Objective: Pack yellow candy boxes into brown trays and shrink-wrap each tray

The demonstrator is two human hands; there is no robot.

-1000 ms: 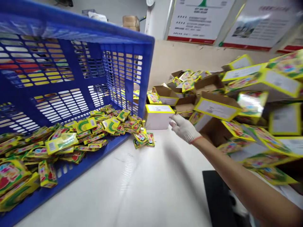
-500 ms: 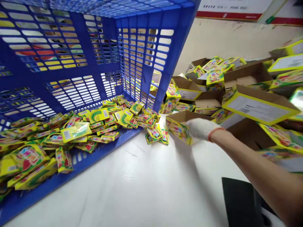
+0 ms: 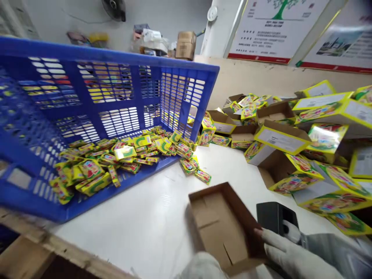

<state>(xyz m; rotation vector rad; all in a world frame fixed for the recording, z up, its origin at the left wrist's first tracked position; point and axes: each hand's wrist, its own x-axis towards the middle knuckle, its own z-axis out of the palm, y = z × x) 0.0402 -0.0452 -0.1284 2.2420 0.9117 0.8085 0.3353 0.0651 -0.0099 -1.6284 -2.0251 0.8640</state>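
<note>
The open carton (image 3: 221, 228) sits between the two hands, its brown cardboard interior and slotted bottom facing up. The right hand (image 3: 293, 255), in a light glove, has its fingers (image 3: 274, 241) touching the carton's right wall at the rim; whether they clench it cannot be told. The left hand (image 3: 203, 267) is at the carton's near left corner; its fingers are cut off by the lower edge of the view, so their state cannot be told.

A black device (image 3: 276, 217) stands just beyond the right fingers. Farther out on that side, yellow-edged cartons (image 3: 281, 137) form a heap. Ahead and left of the fingers, a blue crate (image 3: 62, 211) lies on its side, holding small packets (image 3: 95, 168); a few lie at its lip on the bench (image 3: 130, 228). The bench is white and glossy, with a worn wooden edge (image 3: 69, 255) at far left. A fan (image 3: 114, 8) is mounted in the background.

Packets carry fruit prints and barcodes; carton labels are illegible. A wall poster (image 3: 261, 37) shows a green tree above unreadable lines.
</note>
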